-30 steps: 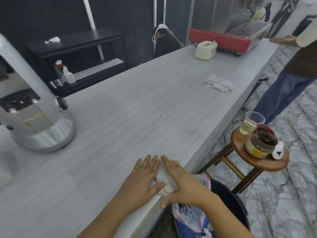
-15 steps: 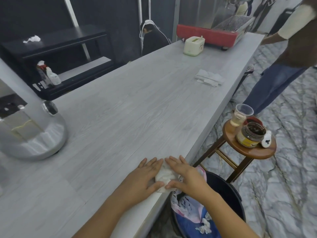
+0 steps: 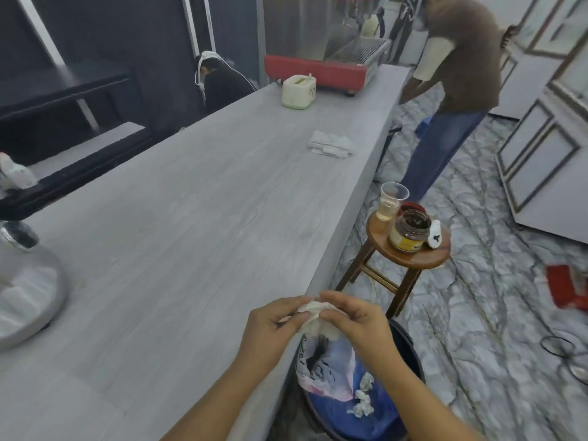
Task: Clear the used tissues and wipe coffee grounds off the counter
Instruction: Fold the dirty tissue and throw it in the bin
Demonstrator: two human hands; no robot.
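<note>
Both hands have lifted off the counter [image 3: 191, 237] since the earlier frame and now hold the crumpled tissue [image 3: 313, 316] in the air at the counter's near edge, above the bin [image 3: 410, 354]. Left hand [image 3: 273, 326]: grip closed on the tissue's left side. Right hand [image 3: 356, 319]: grip pinched on its right side. Bin: lined with a blue bag, wadded tissues [image 3: 362, 399] already inside. Beside it, a wooden stool [image 3: 410, 259] carries a plastic cup [image 3: 391, 202] and a jar [image 3: 410, 230]; its yellow label is unreadable. The counter's middle lies open. Farther along its right edge lie folded napkins [image 3: 331, 144]; beyond them, a cream box [image 3: 298, 92] without legible writing.
</note>
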